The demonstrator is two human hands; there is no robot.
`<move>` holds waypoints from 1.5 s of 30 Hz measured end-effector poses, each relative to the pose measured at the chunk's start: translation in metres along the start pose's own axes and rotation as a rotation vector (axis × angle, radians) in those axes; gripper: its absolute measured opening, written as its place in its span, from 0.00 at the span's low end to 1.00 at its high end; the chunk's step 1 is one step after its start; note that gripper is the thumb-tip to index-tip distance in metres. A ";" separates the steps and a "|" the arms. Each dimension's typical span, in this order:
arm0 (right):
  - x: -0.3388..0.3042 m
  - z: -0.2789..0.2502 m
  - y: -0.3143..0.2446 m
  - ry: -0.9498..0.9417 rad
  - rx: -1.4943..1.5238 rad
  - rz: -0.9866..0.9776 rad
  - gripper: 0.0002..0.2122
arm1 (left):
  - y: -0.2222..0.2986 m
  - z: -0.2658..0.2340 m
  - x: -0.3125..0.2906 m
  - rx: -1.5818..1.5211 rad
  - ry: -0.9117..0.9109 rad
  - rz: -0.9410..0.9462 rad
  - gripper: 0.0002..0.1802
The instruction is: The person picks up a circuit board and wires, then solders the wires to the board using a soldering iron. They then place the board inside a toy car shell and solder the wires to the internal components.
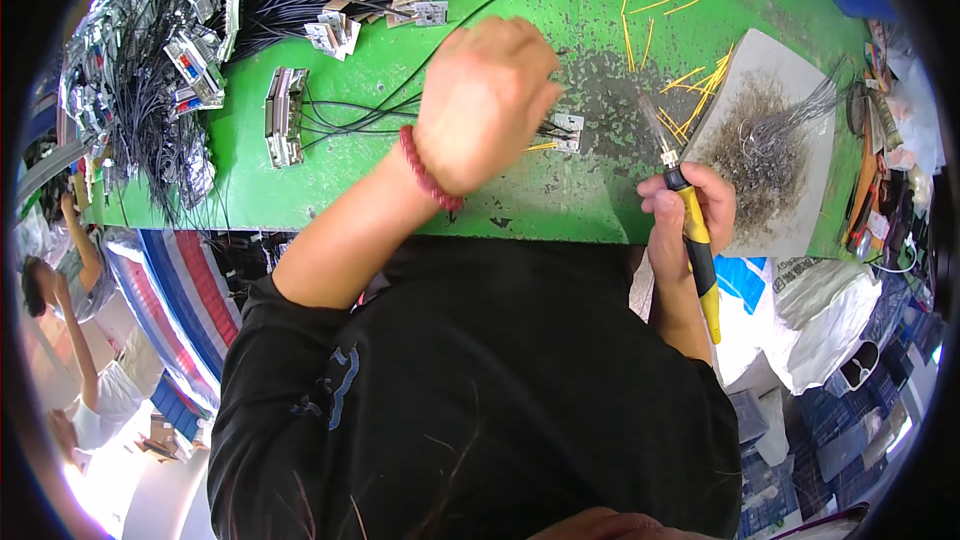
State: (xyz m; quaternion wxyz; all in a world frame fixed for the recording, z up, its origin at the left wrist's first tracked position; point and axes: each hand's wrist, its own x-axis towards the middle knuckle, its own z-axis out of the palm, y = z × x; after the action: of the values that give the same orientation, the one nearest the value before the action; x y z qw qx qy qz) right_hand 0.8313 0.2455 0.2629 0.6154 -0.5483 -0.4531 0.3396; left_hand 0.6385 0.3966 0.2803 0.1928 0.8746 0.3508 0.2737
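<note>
Green paint, worn in many places, is seen on the table [560, 208], where the work is laid out. By judgement, a soldering step is in hand: a soldering iron [702, 262] is grasped in the right hand [670, 240], between thumb and fingers, with its tip pointed away from the body and kept apart from the small white board [569, 132]. This board lies on the table, just to the right of the left hand [490, 105]. The left hand is bent, with the back turned up, and is blurred; whether a wire is pinched under it cannot be told. For the next move, it seems that the wire end must be held steady on the board and the tip must be brought to it with care.

As for the count: one iron, one separate board and one separate metal block [286, 118] are found. From this block at least four black wires [350, 128] are led toward the left hand. Of the yellow sticks [715, 85], four or five are spread singly; the others are crossed beside one grey sheet [755, 55] and cannot be counted exactly. In the heap of metal blocks [195, 65], many are piled, too tangled for counting.
</note>
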 end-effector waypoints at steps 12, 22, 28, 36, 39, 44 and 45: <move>0.016 0.007 -0.005 -0.012 -0.014 0.006 0.16 | -0.021 -0.010 0.025 0.157 0.040 -0.271 0.11; 0.027 0.023 -0.007 -0.036 0.022 0.054 0.13 | -0.038 -0.003 0.043 0.431 -0.138 -0.228 0.08; 0.051 0.038 -0.010 -0.103 -0.135 0.108 0.11 | -0.033 -0.007 0.025 0.357 -0.077 -0.243 0.07; 0.054 0.047 -0.011 -0.094 -0.094 0.024 0.10 | -0.035 -0.011 0.033 0.420 -0.174 -0.195 0.07; 0.063 0.049 -0.007 -0.023 -0.086 0.098 0.13 | -0.014 -0.022 0.013 0.217 -0.063 -0.106 0.05; 0.071 0.066 0.001 -0.117 -0.068 -0.036 0.17 | 0.011 -0.033 -0.005 0.067 -0.044 -0.065 0.05; 0.071 0.068 0.001 -0.108 -0.061 -0.053 0.17 | 0.013 -0.034 -0.006 0.082 -0.100 -0.094 0.05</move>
State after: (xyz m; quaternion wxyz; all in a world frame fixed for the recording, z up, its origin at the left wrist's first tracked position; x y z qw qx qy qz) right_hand 0.7941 0.3358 0.2744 0.5819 -0.5354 -0.5102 0.3384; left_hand 0.6209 0.3884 0.3118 0.1869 0.8767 0.3924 0.2059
